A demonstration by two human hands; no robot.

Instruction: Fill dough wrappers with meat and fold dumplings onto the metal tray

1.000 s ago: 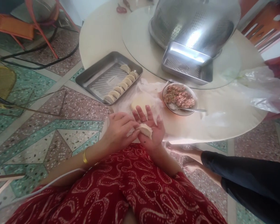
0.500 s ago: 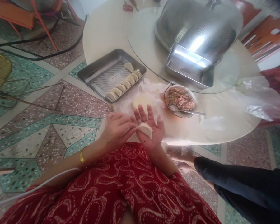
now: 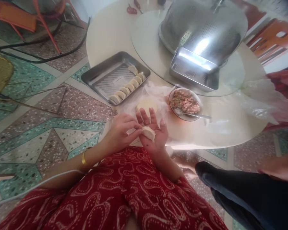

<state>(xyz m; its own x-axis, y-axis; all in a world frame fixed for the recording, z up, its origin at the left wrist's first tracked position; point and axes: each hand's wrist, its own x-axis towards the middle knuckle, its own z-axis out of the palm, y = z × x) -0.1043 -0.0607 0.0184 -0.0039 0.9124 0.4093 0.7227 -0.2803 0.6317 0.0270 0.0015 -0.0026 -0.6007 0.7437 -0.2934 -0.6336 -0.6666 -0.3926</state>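
In the head view a pale half-moon dumpling (image 3: 149,134) rests on the upturned palm of my right hand (image 3: 158,135), whose fingers are stretched apart beneath and around it. My left hand (image 3: 123,129) comes in from the left with thumb and fingertips pinched on the dumpling's left end. Just beyond my fingers lie round dough wrappers (image 3: 147,104), partly hidden by my right fingertips. A bowl of minced filling (image 3: 186,100) sits to their right, with a metal spoon (image 3: 198,115) leaning over its rim. Several finished dumplings (image 3: 129,87) are lined up in a metal tray (image 3: 99,72).
A second metal tray (image 3: 212,83) leans against a large perforated metal dome (image 3: 204,28) on the glass turntable (image 3: 146,35). Red chilies (image 3: 132,10) lie at the table's far side. Clear plastic (image 3: 261,99) covers the right edge. Another person's dark-clothed leg (image 3: 240,188) is at lower right.
My left fingertips have moved slightly right along the dumpling's end. My right hand has shifted a little left. At lower right, the other person's leg has moved and bare skin has come into view.
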